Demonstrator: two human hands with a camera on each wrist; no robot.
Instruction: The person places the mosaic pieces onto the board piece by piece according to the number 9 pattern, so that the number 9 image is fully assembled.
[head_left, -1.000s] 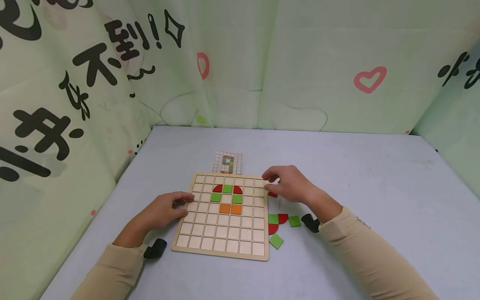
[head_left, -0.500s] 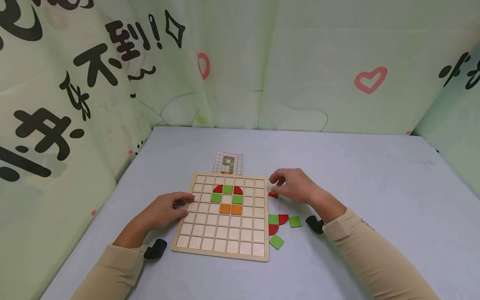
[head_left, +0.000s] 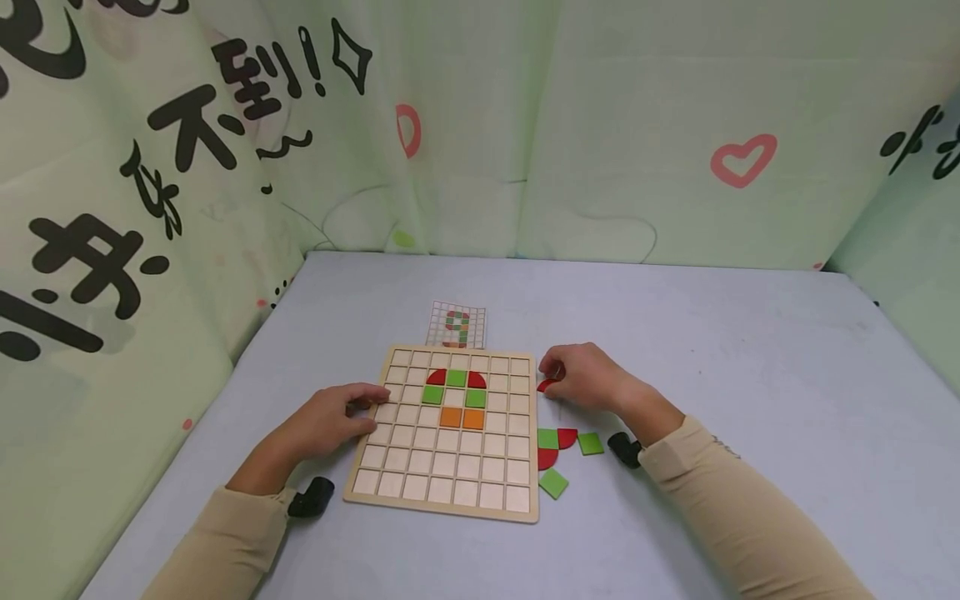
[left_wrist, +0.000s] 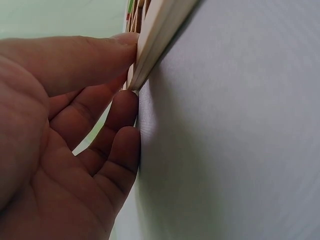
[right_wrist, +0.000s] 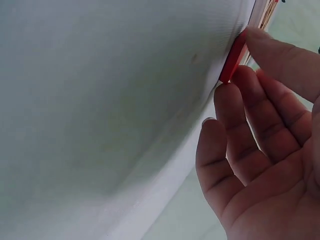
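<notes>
The wooden grid board lies flat, with red quarter-round, green square and orange square tiles set in its upper half. My left hand touches the board's left edge, thumb and fingers spread along it. In the left wrist view, the thumb rests against the board's rim. Just right of the board, my right hand holds a red tile by its edges, close over the table. The right wrist view shows the red tile between thumb and fingertips.
A pattern card shows a printed coloured figure and lies behind the board. Loose tiles lie beside the board's right edge: a green square, another green square and red rounded pieces. A printed curtain encloses the table.
My right hand has moved from over the board's upper right corner, slightly right and down to the red tile, and its fingers have closed in on it. The left hand has stayed put.
</notes>
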